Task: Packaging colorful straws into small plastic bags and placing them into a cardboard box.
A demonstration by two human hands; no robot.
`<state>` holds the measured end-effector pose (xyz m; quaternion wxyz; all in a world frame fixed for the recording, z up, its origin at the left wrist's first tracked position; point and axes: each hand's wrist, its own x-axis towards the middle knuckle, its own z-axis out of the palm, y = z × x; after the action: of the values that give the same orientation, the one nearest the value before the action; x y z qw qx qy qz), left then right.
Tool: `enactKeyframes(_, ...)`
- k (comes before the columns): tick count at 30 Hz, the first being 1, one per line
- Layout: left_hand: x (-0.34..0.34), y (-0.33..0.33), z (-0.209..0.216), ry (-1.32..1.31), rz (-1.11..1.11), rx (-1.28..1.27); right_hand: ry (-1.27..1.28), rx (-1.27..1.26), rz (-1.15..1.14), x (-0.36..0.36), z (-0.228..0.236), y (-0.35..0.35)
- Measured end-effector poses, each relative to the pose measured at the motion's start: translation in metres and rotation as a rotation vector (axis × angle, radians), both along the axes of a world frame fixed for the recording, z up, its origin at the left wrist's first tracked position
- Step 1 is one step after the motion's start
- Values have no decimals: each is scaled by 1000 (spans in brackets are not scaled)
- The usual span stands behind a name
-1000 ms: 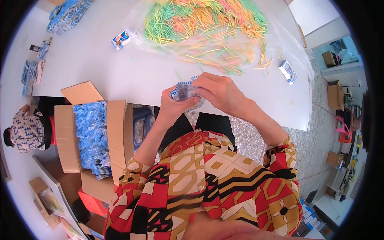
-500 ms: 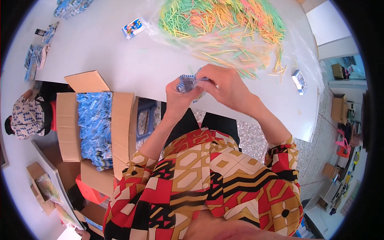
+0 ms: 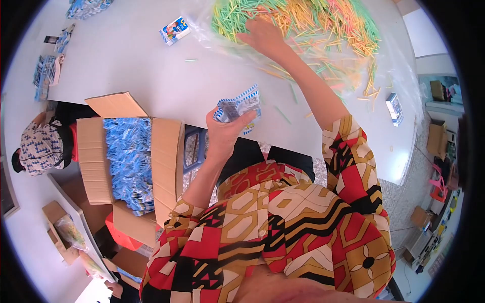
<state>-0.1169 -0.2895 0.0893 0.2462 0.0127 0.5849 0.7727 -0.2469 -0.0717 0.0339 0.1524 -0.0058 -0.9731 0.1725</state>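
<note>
My left hand (image 3: 223,134) is closed on a small clear plastic bag (image 3: 246,105) with blue-and-white striped edges, its mouth spread apart at the top. It is held just above the table's near edge. My right hand (image 3: 265,39) reaches far forward over a heap of thin coloured sticks (image 3: 313,25), green, yellow, orange and pink. Its thumb and fingers are apart at the green left side of the heap, with no stick visible between them. The heap lies on a clear plastic sheet (image 3: 202,35).
A small printed box (image 3: 174,30) lies left of the heap, another box (image 3: 394,108) to the right. Loose sticks are scattered on the white table (image 3: 131,60). At left, an open carton (image 3: 166,166) holds many blue packets (image 3: 129,161). Another person (image 3: 43,146) is beyond it.
My right hand has let go of the bag and moved forward to the sticks. My left hand still holds the bag, which now shows more fully. The view has shifted slightly.
</note>
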Motion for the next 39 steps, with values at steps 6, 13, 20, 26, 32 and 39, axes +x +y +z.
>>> enactKeyframes(6, 0, 1, -2, -20, -22, 9, -85, 187, -141, -26, -7, -21)
enactKeyframes(13, 2, -2, 0, -48, -22, 53, -208, 45, -147, -27, 2, -30)
enactKeyframes(20, 4, -1, 2, -63, -52, 60, -111, 5, -65, -35, -28, -11)
enactKeyframes(26, 4, -2, -2, -44, -79, 53, -109, -208, -136, -38, -49, 9)
enactKeyframes(32, 6, -6, -4, -47, -70, 40, -432, -1001, 4, -15, -5, 29)
enactKeyframes(39, 7, 1, 0, -18, -79, 42, -29, -1838, 32, 4, -15, 23)
